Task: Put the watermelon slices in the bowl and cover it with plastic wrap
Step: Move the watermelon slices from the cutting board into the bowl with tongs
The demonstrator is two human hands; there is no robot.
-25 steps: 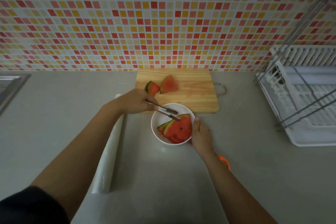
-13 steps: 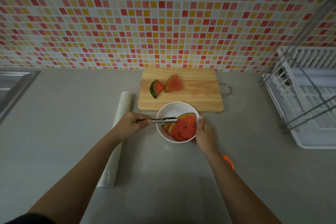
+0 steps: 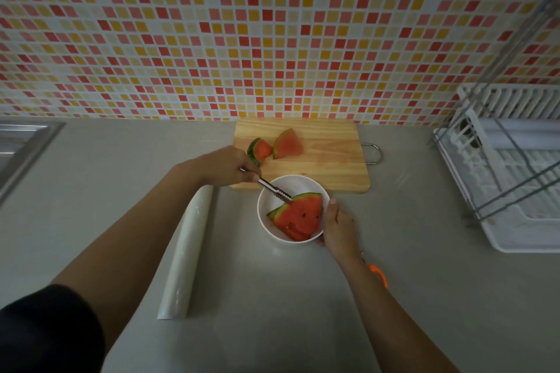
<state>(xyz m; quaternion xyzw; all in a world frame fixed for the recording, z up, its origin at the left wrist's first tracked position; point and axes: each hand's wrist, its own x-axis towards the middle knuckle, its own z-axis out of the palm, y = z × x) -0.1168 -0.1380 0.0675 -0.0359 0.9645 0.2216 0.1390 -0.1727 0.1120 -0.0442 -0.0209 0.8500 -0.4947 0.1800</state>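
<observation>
The left hand [image 3: 225, 165] is closed around metal tongs [image 3: 274, 189] whose tips reach into the white bowl [image 3: 266, 221] and touch the rind of the big watermelon slice [image 3: 298, 216] lying inside. The right hand [image 3: 338, 228] cups the bowl's rim at three o'clock. Two more slices, one small [image 3: 260, 151] and one larger [image 3: 288, 144], wait on the wooden cutting board [image 3: 330, 160] at twelve o'clock from the bowl; the plastic wrap roll [image 3: 185, 251] lies at nine o'clock. The big slice leans high against the rim, so crowding the remaining pieces on top could leave fruit sticking up and keep the wrap from sealing. Wet rind may also slip from the tongs mid-carry.
</observation>
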